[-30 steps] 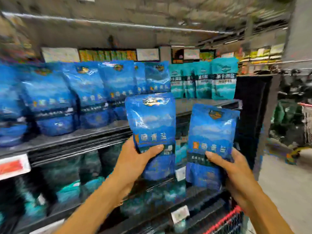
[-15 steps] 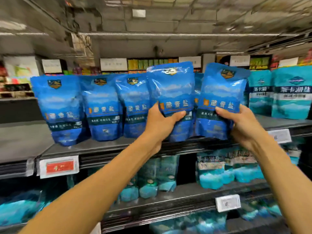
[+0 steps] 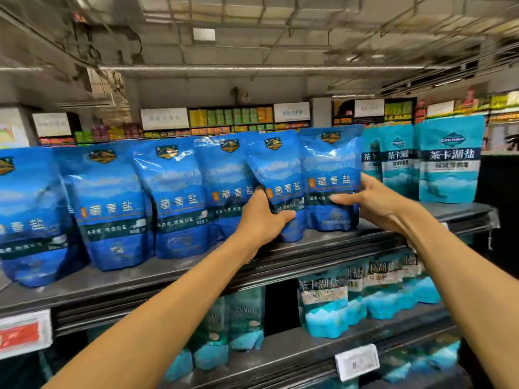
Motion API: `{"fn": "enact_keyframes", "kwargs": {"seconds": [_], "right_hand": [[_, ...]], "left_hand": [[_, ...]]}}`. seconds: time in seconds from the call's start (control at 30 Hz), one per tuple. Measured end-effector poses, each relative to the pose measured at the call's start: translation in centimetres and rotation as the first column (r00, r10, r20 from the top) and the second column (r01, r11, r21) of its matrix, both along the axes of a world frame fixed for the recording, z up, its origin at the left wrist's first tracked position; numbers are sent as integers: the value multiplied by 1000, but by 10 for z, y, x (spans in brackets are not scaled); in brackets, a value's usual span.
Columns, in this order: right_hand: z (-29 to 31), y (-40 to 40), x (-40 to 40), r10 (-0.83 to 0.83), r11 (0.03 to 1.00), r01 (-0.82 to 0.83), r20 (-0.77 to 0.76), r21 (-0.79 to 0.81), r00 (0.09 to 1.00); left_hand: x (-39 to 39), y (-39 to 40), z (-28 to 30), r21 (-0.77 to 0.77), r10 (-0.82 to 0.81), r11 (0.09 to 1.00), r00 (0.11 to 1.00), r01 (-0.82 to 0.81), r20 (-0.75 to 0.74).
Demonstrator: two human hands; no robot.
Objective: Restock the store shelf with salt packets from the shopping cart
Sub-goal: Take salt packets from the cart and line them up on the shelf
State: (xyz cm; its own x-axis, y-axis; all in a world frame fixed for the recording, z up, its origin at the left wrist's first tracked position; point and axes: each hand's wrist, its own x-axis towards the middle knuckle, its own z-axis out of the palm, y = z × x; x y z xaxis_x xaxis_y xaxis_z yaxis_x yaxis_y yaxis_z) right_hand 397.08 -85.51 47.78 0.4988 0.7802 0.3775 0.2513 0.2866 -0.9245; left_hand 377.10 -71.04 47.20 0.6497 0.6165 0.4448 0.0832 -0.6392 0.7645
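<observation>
The left hand grips a tilted blue packet, its base on the shelf. The right hand holds an upright second packet just beside it, next to teal bags.

A blue packet at far left is cut by the frame edge. The left hand hides the lower part of one packet. Teal packets on the lower shelf blur, their print unreadable. The price tag at lower right is too blurred to read.
</observation>
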Motion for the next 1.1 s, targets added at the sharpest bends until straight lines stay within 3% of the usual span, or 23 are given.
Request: {"fn": "enact_keyframes", "kwargs": {"seconds": [0.13,0.37,0.47,0.7,1.1], "right_hand": [[3,-11,2,9,986,18,165,-165,986],[2,4,6,-202,968,238,310,-84,929],[1,4,10,-198,969,235,323,-78,925],[3,-2,5,-190,961,248,362,-121,913],[-12,-24,-23,-301,890,388,330,-241,895]], "left_hand": [[-18,-2,0,283,139,955,975,-86,-172],[-18,-10,7,555,298,814,943,-171,-146],[-16,-8,8,625,341,761,926,-172,-160],[-21,-8,4,681,385,707,911,-187,-149],[-40,-13,-10,641,411,707,911,-300,-27]]}}
